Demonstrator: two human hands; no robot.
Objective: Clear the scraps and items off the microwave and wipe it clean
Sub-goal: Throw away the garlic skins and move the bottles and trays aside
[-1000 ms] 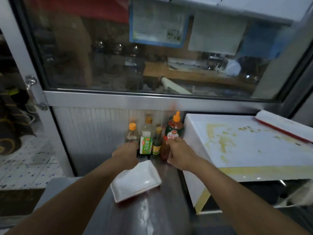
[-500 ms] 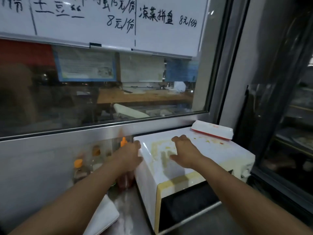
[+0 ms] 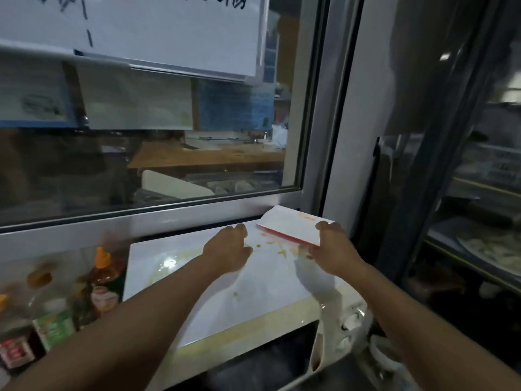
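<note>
White microwave [image 3: 225,300], top panel facing up, front edge yellowed; dark door glass below, nearest the viewer. Yellowish smears and small scraps [image 3: 277,249] lie across the top, thickest toward the back right, with one stray crumb nearer the front.

Left hand [image 3: 228,249] — over the middle of the microwave top, fingers curled loosely downward, holding nothing; whether the fingertips touch the surface cannot be told.

Right hand [image 3: 331,249] — at the back right of the top, fingers wrapped over the near right end of a tray, thumb underneath or beside it, not clearly seen.

Tray [image 3: 290,225] — white, shallow, rectangular, red along its lower edge, orange stain on its upper face; sits at the back right corner of the microwave, its near end tilted up slightly in the right hand's grip.

Sauce bottles [image 3: 103,275] — blurred group on the counter just left of the microwave, one with an orange cap, one with a green label.

Window frame [image 3: 158,214], metal, runs directly behind the microwave. Glass above it shows a wooden counter beyond.

Whiteboard [image 3: 169,32] hangs at the top, handwriting partly visible.
</note>
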